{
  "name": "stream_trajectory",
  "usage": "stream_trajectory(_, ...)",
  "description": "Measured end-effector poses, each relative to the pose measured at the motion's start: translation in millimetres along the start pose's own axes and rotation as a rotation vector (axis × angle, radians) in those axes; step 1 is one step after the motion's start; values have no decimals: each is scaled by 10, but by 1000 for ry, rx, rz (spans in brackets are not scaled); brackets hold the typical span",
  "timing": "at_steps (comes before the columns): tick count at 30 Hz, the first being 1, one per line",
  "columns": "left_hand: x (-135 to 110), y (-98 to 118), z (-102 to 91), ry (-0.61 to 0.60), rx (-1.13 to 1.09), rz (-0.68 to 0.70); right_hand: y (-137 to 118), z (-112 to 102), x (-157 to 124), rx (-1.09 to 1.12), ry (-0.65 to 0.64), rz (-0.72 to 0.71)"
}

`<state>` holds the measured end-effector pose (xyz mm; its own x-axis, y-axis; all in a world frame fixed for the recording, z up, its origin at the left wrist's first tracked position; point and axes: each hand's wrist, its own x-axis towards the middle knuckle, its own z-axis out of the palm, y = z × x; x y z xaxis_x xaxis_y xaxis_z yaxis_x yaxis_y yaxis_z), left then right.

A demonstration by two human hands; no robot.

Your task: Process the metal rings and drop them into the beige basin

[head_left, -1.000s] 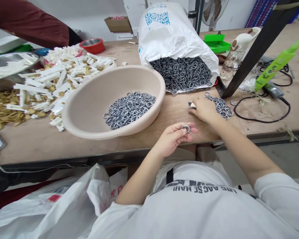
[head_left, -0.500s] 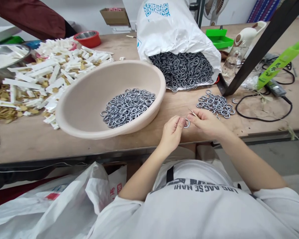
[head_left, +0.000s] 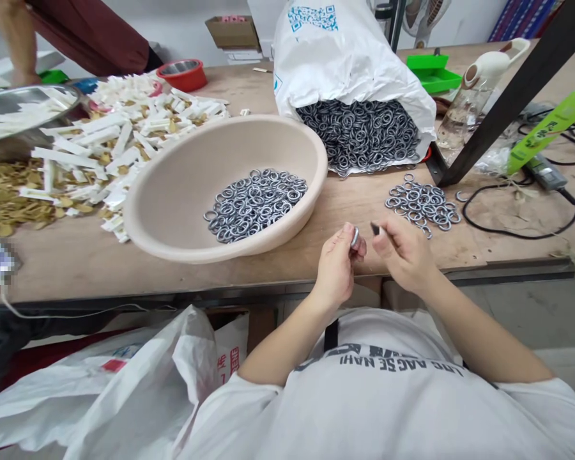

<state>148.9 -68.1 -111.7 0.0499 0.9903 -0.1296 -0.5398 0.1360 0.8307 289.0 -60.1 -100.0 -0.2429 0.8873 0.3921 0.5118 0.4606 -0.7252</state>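
My left hand [head_left: 336, 265] pinches a grey ring [head_left: 354, 237] between thumb and fingers, just past the table's front edge. Close to its right, my right hand [head_left: 407, 252] grips a small thin blade [head_left: 375, 228]; only its dark tip shows past the thumb, apart from the ring. Beyond my right hand lies a loose pile of similar grey rings [head_left: 424, 203] on the table. A large beige basin [head_left: 172, 172] to the left of my hands holds many more rings [head_left: 259, 201].
Behind the basin, a white sack [head_left: 335, 64] lies with its mouth open, full of rings. White strips [head_left: 100, 144] and brown flat pieces [head_left: 12, 191] cover the left. A dark metal post [head_left: 498, 108] and black cable [head_left: 517, 236] stand right. A co-worker's forearm [head_left: 16, 38] reaches in at upper left.
The ring has turned more edge-on in my left hand, and my right hand has drawn the blade slightly away. The view has shifted a little left, bringing in a co-worker's forearm.
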Motion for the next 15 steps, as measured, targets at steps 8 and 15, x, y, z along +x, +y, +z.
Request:
stream_trajectory(8, 0, -41, 34, 57, -25, 21, -123, 12, -124, -402, -96, -131)
stream_trajectory(15, -80, -116, -22, -64, 73, 7, 155, -16, 25, -333, -97, 30)
